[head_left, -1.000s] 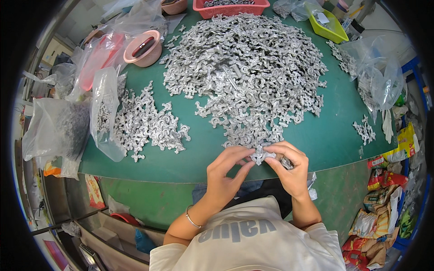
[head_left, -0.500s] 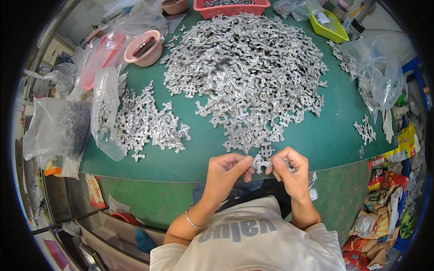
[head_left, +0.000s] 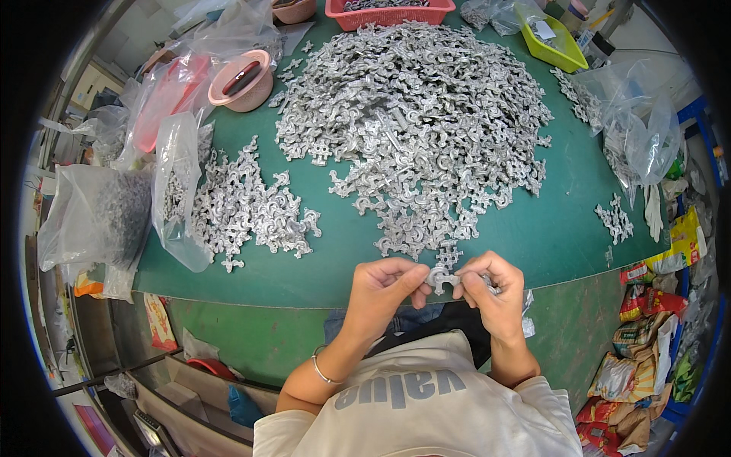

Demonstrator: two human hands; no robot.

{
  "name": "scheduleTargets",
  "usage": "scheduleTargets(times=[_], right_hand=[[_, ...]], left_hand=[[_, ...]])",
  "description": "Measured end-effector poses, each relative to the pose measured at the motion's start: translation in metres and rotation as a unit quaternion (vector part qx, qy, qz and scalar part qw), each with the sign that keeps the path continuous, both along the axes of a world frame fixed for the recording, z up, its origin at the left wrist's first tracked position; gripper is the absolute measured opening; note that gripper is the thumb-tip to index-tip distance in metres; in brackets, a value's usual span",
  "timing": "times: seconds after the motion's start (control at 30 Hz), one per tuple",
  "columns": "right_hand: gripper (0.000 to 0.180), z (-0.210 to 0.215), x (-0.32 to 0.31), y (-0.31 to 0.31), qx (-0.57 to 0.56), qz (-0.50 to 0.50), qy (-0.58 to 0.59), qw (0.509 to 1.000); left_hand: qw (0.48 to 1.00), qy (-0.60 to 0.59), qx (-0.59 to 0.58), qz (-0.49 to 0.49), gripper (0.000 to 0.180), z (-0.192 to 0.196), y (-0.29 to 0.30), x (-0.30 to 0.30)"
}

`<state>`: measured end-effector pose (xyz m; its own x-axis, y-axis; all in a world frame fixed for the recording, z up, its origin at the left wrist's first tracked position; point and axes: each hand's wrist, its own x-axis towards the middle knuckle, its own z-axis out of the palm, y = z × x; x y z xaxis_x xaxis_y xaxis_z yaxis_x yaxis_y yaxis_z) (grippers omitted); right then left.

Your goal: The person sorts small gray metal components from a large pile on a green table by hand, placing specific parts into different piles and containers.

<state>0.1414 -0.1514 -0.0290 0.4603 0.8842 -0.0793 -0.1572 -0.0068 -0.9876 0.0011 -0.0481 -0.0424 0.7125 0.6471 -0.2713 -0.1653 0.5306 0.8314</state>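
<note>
Silvery metal, a small cast piece (head_left: 440, 277), sits pinched between two bare hands at the near edge of a green table (head_left: 563, 228). Left hand (head_left: 384, 286) curls its fingers closed on one side of the piece; right hand (head_left: 495, 288) closes on the other side — thumbs and fingertips meet over it, just above the table's front edge. A thin bracelet circles the left wrist, and a pale shirt fills the bottom of the view.

Just beyond the hands, a large heap of similar grey metal castings (head_left: 415, 129) spreads across the middle of the table. To the left lies a smaller pile (head_left: 251, 206), touching a clear plastic bag (head_left: 173, 190) — another bag of parts (head_left: 99, 217) hangs off the left edge. Farther back stand a pink bowl (head_left: 241, 80), a red basket (head_left: 390, 12) and a yellow-green tray (head_left: 550, 39).
</note>
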Motion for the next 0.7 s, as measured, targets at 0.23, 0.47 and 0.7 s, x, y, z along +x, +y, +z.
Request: scheduleTargets(times=[0.23,0.47,0.7], right_hand=[[0.006,0.004,0.002,-0.006,0.052,-0.013,-0.004,0.999],[0.012,0.005,0.001,-0.016,0.109,-0.02,0.055,0.992],[0.017,0.006,-0.004,-0.024,0.152,-0.091,-0.203,0.963]], left_hand=[[0.999,-0.009,-0.005,-0.036,0.015,0.01,0.004,0.008],[0.997,-0.028,-0.016,-0.063,0.016,0.018,0.001,0.018],[0.998,-0.024,-0.01,-0.059,0.012,0.024,-0.007,0.012]])
